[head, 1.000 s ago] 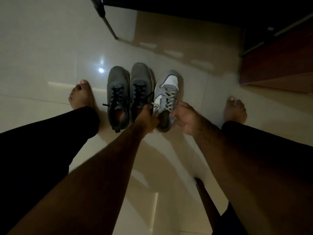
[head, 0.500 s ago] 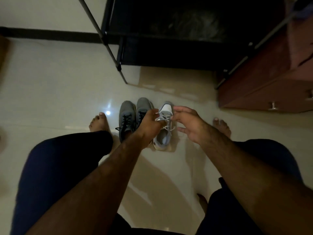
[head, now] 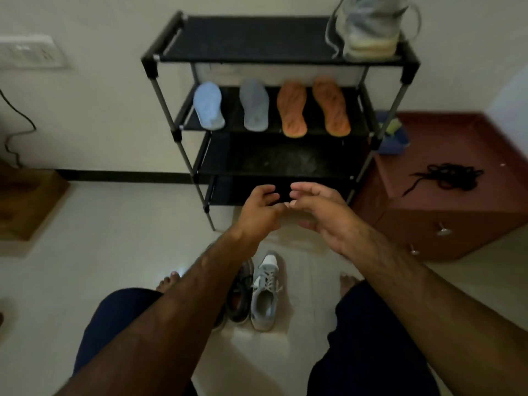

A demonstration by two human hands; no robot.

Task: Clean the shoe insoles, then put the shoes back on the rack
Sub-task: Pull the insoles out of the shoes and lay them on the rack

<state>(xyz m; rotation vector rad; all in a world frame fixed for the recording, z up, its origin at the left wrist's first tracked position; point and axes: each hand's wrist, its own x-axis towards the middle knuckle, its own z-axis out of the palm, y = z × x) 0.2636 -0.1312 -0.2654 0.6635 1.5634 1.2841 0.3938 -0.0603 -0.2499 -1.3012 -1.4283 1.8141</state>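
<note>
A black shoe rack (head: 160,58) stands against the wall. On its second shelf lie several insoles: a light blue insole (head: 208,105), a grey insole (head: 254,104) and two orange insoles (head: 292,109). A grey shoe (head: 368,27) sits on the top shelf at the right. On the floor between my feet stand a grey-and-white sneaker (head: 264,292) and a dark sneaker (head: 240,295), partly hidden by my left forearm. My left hand (head: 258,212) and my right hand (head: 320,212) are raised in front of the bottom shelf, fingers apart, fingertips nearly touching, holding nothing.
A low reddish-brown drawer cabinet (head: 445,212) stands right of the rack with loose black laces (head: 448,177) on top and a blue object (head: 394,135) behind. A brown box (head: 23,201) sits at the left wall, under a wall socket (head: 28,51) and a hanging cable (head: 17,127).
Both hands let go of the grey-and-white sneaker and rose toward the rack. My view tilted up, bringing the whole rack and the insoles into sight.
</note>
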